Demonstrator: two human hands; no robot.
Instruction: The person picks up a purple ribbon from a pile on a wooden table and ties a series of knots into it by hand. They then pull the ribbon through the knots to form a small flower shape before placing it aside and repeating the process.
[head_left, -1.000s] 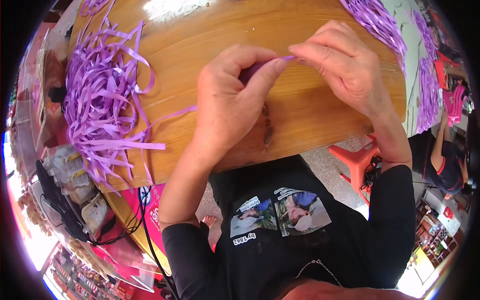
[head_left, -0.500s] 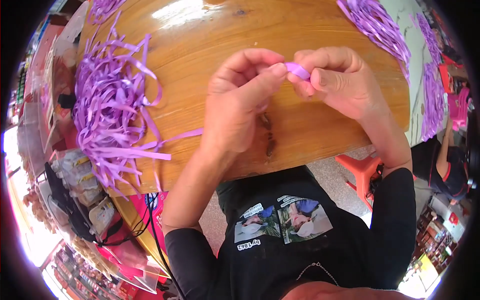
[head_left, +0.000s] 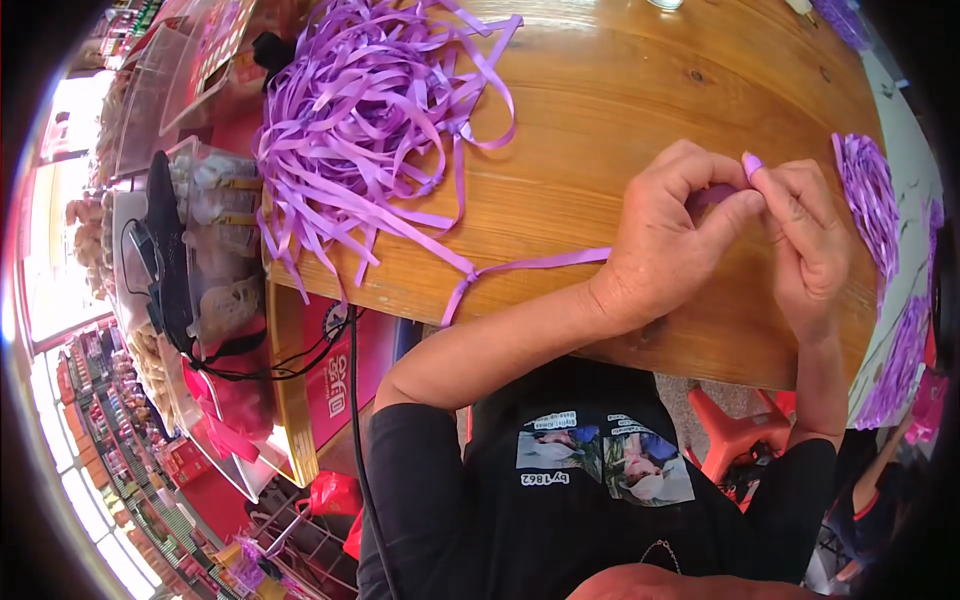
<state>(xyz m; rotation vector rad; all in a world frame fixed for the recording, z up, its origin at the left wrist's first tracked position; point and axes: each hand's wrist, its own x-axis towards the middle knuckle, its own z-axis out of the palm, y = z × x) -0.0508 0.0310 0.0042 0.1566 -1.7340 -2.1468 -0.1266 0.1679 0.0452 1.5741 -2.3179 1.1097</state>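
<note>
A purple ribbon (head_left: 752, 165) is pinched between my two hands above the right part of the table. My left hand (head_left: 675, 232) has thumb and fingers curled round it. Fingertips of my right hand (head_left: 808, 228) press on the ribbon where it loops up, close to my left fingertips. A stretch of the ribbon (head_left: 550, 263) runs left from behind my left hand to a loose heap of purple ribbons (head_left: 365, 125). The part inside my fingers is mostly hidden.
The wooden table (head_left: 600, 120) has a bundle of purple ribbons (head_left: 866, 195) at its right edge, and more ribbons (head_left: 900, 360) lie on a white marbled surface. Clear plastic containers (head_left: 225, 190) stand left. An orange stool (head_left: 740, 430) is below. Another person (head_left: 870, 500) is at lower right.
The view has shifted left, so the ribbon heap and my hands appear further right. My hands stay close together on the ribbon, and its loop now stands higher between my fingertips.
</note>
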